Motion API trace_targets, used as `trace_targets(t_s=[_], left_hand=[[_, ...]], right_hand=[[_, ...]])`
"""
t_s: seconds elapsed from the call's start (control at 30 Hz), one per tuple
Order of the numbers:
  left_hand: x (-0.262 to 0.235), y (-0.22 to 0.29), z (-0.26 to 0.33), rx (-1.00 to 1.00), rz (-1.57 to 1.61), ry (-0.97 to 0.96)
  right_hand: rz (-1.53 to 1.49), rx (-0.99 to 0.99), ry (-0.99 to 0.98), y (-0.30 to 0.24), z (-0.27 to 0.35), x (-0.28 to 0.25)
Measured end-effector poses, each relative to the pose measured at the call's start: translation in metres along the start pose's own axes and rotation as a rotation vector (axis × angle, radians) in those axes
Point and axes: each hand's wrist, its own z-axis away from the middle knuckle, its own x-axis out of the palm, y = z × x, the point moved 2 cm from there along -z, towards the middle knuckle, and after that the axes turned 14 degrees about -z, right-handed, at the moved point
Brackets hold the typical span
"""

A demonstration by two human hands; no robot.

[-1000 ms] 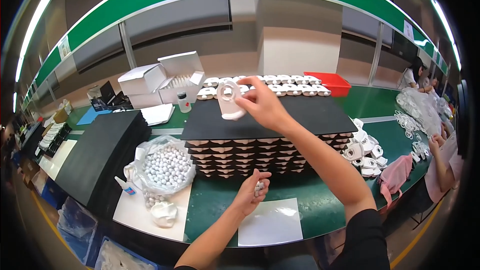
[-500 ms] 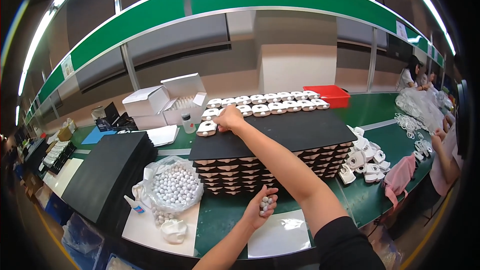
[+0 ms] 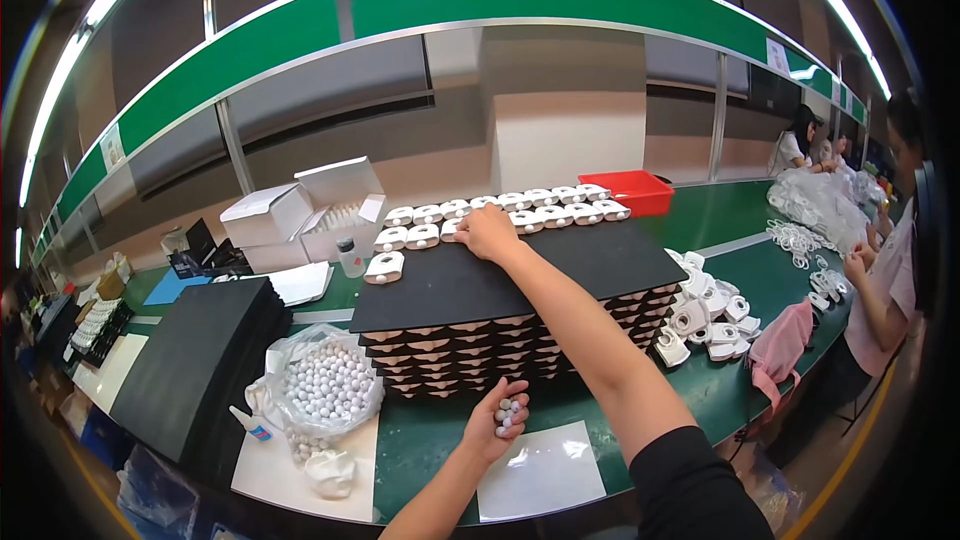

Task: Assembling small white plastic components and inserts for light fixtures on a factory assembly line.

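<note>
My left hand (image 3: pixel 497 418) is cupped palm up in front of the stack, its fingers curled round several small white balls (image 3: pixel 507 414). My right hand (image 3: pixel 488 232) reaches over the black board (image 3: pixel 540 275) on top of the stack. Its fingertips are closed together at a white plastic part (image 3: pixel 450 230) in the nearer of two long rows; what they pinch, if anything, is hidden. To their left sit similar white parts (image 3: pixel 422 235), with round balls showing at their front edges. One more white part (image 3: pixel 384 267) lies alone closer to me.
An open plastic bag of white balls (image 3: pixel 330 380) lies left of the stack, beside a small glue bottle (image 3: pixel 250 424). Farther left are stacked black boards (image 3: pixel 200 360). White parts (image 3: pixel 705 310) are heaped to the right, near a pink cloth (image 3: pixel 780 345). A red tray (image 3: pixel 640 192) stands behind; co-workers sit at right.
My right hand has moved right along the nearer row, from its left end to a part farther along. My left hand still holds the balls. The whole view has shifted slightly.
</note>
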Motion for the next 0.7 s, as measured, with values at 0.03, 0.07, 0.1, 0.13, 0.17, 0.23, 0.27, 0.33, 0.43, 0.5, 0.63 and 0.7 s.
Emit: trace_targets(t_s=[0.03,0.07,0.1,0.13,0.17,0.23,0.27,0.33,0.43,0.5,0.63,0.7], left_hand=[[0.0,0.0,0.0,-0.003,-0.004,0.0],[0.0,-0.001,-0.001,-0.001,0.002,-0.008],[0.0,-0.001,-0.001,0.0,0.009,-0.015],[0.0,-0.001,-0.001,0.0,0.006,-0.016],[0.001,0.0,-0.002,-0.003,0.01,-0.007],[0.001,0.001,-0.002,-0.004,0.016,0.002],[0.001,0.001,-0.002,-0.004,0.02,0.001],[0.001,0.002,-0.002,-0.004,0.025,-0.001],[-0.001,0.003,-0.001,-0.01,0.042,-0.004],[0.0,0.003,-0.001,-0.012,0.037,0.021],[-0.001,0.004,-0.001,-0.019,0.06,0.04],[-0.002,0.004,-0.001,-0.017,0.083,0.068]], right_hand=[[-0.003,-0.007,-0.001,0.0,0.0,-0.001],[-0.005,-0.004,0.002,0.003,-0.001,-0.001],[-0.044,0.001,0.016,0.008,-0.004,0.0],[-0.083,0.003,0.029,0.011,-0.007,0.0],[-0.083,0.004,0.032,0.016,-0.01,-0.002],[-0.175,0.054,0.126,0.032,-0.016,-0.011],[-0.166,0.073,0.129,0.039,-0.019,-0.017],[-0.049,0.109,0.054,0.049,-0.022,-0.03],[0.061,0.181,-0.011,0.052,-0.022,-0.038],[0.124,0.178,-0.131,0.059,-0.029,-0.037],[0.057,0.243,-0.195,0.051,-0.039,-0.029],[0.061,0.236,-0.201,0.058,-0.048,-0.022]])
